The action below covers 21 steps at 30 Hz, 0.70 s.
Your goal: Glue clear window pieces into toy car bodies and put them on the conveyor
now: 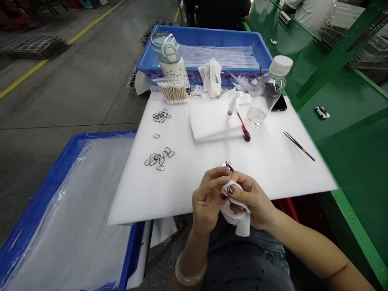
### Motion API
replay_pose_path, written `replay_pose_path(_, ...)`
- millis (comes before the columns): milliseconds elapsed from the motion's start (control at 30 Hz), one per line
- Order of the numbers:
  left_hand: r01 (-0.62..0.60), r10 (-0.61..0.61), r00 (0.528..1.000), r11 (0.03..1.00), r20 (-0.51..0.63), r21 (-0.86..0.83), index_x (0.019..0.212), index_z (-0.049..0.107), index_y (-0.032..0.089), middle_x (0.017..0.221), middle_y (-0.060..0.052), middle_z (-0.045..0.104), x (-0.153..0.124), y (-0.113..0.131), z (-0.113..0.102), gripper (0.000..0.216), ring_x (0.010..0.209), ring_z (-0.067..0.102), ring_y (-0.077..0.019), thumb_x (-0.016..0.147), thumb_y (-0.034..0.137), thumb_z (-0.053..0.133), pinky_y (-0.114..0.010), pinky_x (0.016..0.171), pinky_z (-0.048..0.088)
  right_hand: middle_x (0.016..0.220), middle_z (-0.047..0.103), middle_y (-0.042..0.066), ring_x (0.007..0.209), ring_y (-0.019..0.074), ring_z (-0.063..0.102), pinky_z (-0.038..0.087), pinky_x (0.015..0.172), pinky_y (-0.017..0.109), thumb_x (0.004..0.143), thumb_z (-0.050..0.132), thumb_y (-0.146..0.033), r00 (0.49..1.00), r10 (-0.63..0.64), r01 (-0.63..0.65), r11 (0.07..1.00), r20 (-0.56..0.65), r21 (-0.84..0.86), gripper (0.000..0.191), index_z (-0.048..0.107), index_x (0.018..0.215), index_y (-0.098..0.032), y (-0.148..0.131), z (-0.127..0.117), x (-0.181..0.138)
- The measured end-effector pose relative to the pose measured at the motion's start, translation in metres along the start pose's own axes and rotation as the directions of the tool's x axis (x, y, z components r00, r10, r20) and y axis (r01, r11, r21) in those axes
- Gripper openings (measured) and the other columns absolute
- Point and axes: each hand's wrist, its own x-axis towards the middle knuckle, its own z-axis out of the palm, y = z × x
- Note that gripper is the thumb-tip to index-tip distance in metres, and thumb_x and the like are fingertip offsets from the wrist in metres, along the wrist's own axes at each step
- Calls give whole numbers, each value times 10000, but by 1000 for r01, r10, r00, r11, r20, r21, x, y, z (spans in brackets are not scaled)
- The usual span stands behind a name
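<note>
My left hand (208, 198) and my right hand (254, 200) meet over the near edge of a white foam board (273, 161). The left fingertips pinch a small shiny dark part (228, 165). The right hand is closed on a crumpled white cloth (238, 216), its thumb pressing the cloth against the part. Two groups of small dark ring-shaped lenses (159, 157) (161, 116) lie on the board to the left, with one single ring (156, 136) between them.
A clear bottle (266, 91), red-handled cutter (243, 127), syringe (231, 109), tweezers (298, 145), cotton swabs (174, 92) and a water bottle (169, 54) sit on the board's far side. Blue trays stand behind (212, 36) and at left (36, 194). A green bench (348, 121) runs along the right.
</note>
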Motion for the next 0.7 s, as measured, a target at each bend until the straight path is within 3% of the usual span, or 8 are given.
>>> replay_pose_path(200, 7, -7, 999, 1000, -48, 9, 881, 806, 269, 1054, -86, 702, -3, -1, 1, 103, 983, 667, -229, 802, 333, 790, -343, 883, 549, 550, 485, -95, 371, -17, 248, 193, 344, 110, 689, 855, -263, 994, 109, -107, 983, -3, 149, 465, 398, 665, -176, 0, 7, 1)
replay_pose_path(300, -16, 14, 997, 1000, -73, -24, 855, 802, 271, 972, -71, 716, -2, -1, 1, 111, 951, 669, -215, 800, 366, 791, -329, 877, 543, 541, 470, -97, 371, -15, 249, 187, 341, 119, 664, 872, -306, 992, 125, -123, 989, -24, 87, 478, 413, 667, -175, 1, 5, 0)
replay_pose_path(400, 46, -63, 992, 988, -110, -147, 803, 791, 251, 823, -46, 695, 1, 1, 1, 177, 802, 652, -160, 749, 415, 828, -255, 750, 542, 530, 443, -101, 383, -1, 280, 209, 351, 132, 625, 890, -344, 993, 120, -120, 992, -7, -39, 463, 465, 697, -177, -2, -2, -4)
replay_pose_path(500, 110, -153, 977, 959, -149, -259, 781, 777, 244, 748, -23, 661, 4, 1, -1, 218, 704, 603, -120, 708, 434, 855, -221, 681, 521, 624, 517, -69, 437, 19, 370, 284, 399, 143, 680, 858, -326, 998, -11, -5, 968, -62, -251, 359, 547, 789, -183, -12, -10, -11)
replay_pose_path(567, 126, -179, 968, 953, -176, -275, 772, 771, 247, 729, -20, 658, 5, 1, -2, 237, 672, 576, -116, 684, 444, 868, -221, 647, 509, 701, 590, -39, 453, 32, 410, 313, 414, 161, 766, 795, -322, 982, -163, 108, 898, -93, -426, 260, 576, 828, -197, -21, -13, -16)
replay_pose_path(633, 131, -187, 963, 954, -192, -271, 767, 769, 251, 708, -18, 660, 5, 1, -2, 253, 644, 555, -114, 662, 452, 881, -222, 613, 494, 666, 596, -33, 444, 50, 411, 309, 404, 184, 814, 751, -323, 942, -327, 219, 775, -80, -593, 194, 595, 817, -206, -28, -13, -19)
replay_pose_path(700, 130, -186, 963, 954, -197, -269, 753, 769, 253, 686, -15, 663, 5, 2, -1, 265, 622, 545, -109, 651, 468, 885, -221, 591, 488, 619, 581, -32, 466, 71, 437, 332, 417, 200, 819, 748, -300, 863, -506, 333, 577, -6, -746, 148, 630, 808, -210, -33, -11, -19)
